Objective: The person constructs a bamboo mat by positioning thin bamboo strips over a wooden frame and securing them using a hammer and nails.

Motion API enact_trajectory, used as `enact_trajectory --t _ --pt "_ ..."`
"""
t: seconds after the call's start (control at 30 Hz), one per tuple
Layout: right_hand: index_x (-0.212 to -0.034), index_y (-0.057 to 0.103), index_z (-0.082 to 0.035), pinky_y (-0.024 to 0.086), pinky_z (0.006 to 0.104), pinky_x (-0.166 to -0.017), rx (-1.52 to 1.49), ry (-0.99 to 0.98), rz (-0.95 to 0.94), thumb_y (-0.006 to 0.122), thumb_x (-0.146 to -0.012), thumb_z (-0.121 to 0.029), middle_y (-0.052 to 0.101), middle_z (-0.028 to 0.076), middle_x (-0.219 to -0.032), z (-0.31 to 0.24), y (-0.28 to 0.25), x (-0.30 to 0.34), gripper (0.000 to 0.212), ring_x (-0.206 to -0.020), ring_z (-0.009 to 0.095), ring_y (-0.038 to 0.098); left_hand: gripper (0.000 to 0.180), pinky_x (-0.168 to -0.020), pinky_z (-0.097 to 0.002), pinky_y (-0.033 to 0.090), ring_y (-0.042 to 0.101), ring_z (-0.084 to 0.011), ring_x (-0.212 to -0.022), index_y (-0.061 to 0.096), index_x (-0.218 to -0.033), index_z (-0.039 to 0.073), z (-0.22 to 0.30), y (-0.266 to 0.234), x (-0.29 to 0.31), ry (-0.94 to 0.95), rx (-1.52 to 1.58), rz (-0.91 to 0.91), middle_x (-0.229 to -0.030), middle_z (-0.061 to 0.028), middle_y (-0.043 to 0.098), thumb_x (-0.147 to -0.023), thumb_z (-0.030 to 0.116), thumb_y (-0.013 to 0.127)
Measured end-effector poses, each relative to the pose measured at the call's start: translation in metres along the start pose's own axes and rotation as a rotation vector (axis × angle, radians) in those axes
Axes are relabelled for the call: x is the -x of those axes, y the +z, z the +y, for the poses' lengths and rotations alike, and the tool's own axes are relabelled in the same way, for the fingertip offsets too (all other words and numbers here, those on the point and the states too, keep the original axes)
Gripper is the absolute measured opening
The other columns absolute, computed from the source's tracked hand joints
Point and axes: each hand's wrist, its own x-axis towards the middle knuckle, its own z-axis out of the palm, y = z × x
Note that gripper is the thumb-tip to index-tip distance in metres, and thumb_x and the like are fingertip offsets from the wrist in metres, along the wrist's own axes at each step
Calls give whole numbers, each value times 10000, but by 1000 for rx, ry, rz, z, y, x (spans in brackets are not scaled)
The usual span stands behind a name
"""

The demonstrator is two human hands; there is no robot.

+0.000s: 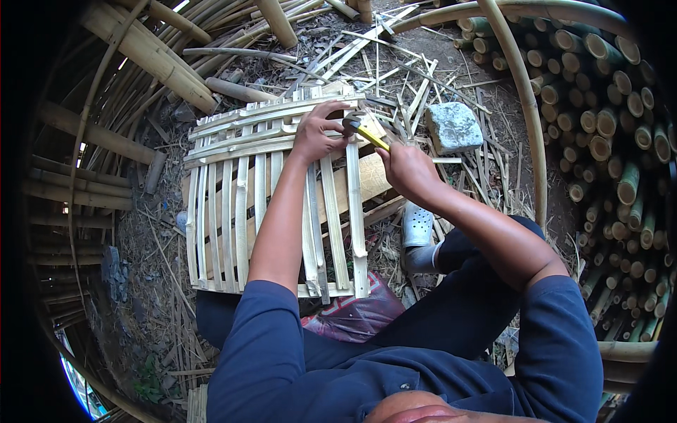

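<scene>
A frame of pale split-bamboo slats (242,190) lies in front of me, its lower edge by my lap and its far end crossed by several slats. My left hand (319,135) rests on those cross slats near the far right corner, fingers curled and thumb and forefinger close together; what they pinch is too small to make out. My right hand (410,170) grips the yellow handle of a hammer (371,137). The dark hammer head is at the corner, right beside my left fingertips. Under the slats lies a wooden board (371,178).
A pale stone block (454,127) sits right of the frame. Cut bamboo poles (599,123) are stacked at the right, behind a bent pole (527,92). Bamboo offcuts (423,88) litter the ground. A red printed sack (360,314) lies by my legs, near my light perforated shoe (417,224).
</scene>
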Motion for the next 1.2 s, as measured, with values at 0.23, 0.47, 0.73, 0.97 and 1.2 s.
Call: enact_trajectory --t 0.23,0.47,0.73,0.97,1.2 --pt "-893 639 16 518 551 -632 -47 -68 146 507 -1043 -364 678 255 -741 -4 -4 3 429 -701 461 675 199 -1133 -411 378 506 -238 -1365 820 -807 180 -5 3 5 -67 -4 17 -1360 22 649 -654 277 902" --pt "-902 649 8 519 551 -649 -45 -65 155 515 -1038 -377 690 250 -779 -9 -12 1 430 -734 449 683 193 -1143 -416 363 506 -235 -1362 820 -788 174 -4 2 5 -140 52 22 -1370 14 641 -664 297 901" --pt "-916 656 6 520 555 -635 -68 -78 112 507 -1041 -392 673 253 -730 -5 -7 2 442 -694 451 677 201 -1134 -396 392 531 -243 -1338 818 -798 168 -2 0 2 -45 -3 -8 -1372 -4 636 -661 290 900" --pt "-896 639 14 517 559 -641 2 -15 28 504 -1044 -384 678 250 -740 -4 -9 1 446 -706 458 676 200 -1109 -392 419 562 -258 -1304 821 -800 161 -4 0 3 -64 92 9 -1362 -25 642 -655 267 909" --pt "-849 600 23 499 562 -626 3 -32 36 533 -1038 -349 639 277 -715 -3 -3 3 423 -694 482 643 211 -1101 -391 425 566 -247 -1300 821 -820 155 -5 -1 1 1 -51 -22 -1356 -47 643 -661 266 904"
